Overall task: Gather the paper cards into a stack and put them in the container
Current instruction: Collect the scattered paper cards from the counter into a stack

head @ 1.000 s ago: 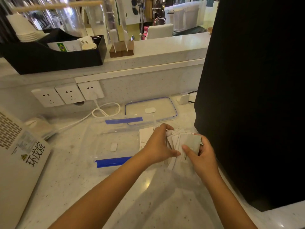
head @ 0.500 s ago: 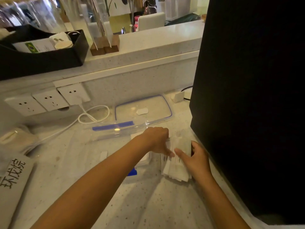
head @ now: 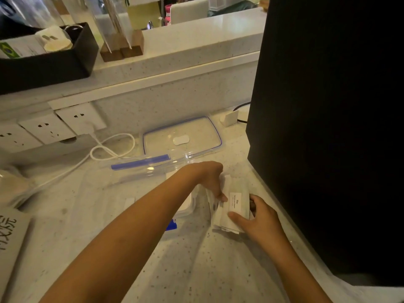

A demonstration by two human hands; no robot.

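Observation:
A loose stack of white paper cards (head: 235,200) lies on the counter beside the black appliance. My left hand (head: 211,178) presses the stack's left edge with its fingers down. At the stack's right and near edge, my right hand (head: 260,219) holds it, thumb on top. The top card bears a small printed label. A clear plastic container (head: 140,171) with blue clips stands just left of the cards, partly hidden by my left forearm; something white lies inside it. Its clear lid (head: 196,130) with a blue seal lies flat behind.
A tall black appliance (head: 328,127) walls off the right side. White wall sockets (head: 65,123) and a looped white cable (head: 113,147) are at the back left. A black tray (head: 48,62) sits on the raised ledge. A printed box (head: 8,239) is at the left edge.
The fanned cards have been squared into a tighter stack and lowered onto the counter. Both hands moved down and slightly right with them. The camera tilted downward.

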